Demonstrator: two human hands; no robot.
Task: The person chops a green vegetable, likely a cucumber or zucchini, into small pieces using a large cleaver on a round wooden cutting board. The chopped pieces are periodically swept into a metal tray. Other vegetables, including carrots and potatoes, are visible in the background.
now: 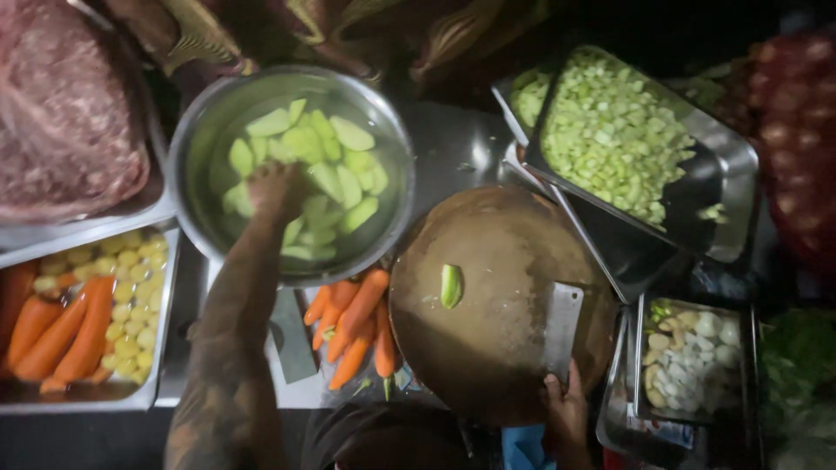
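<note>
From the head camera, the left hand (277, 187) reaches into the steel bowl (196, 152), fingers bent among green vegetable slices (335, 170) in water; whether it grips one, I cannot tell. Right of the bowl lies a round chopping board (501, 348) with one green piece (450, 285). The right hand (566, 407) is clamped on the cleaver (562, 326) resting on the board. Carrots (357, 326) lie just below the bowl.

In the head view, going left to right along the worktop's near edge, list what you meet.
Tray of carrots and yellow chunks → left hand reaching into the steel bowl → loose carrots → round chopping board → cleaver held by the right hand → small tray of pale pieces.
</note>
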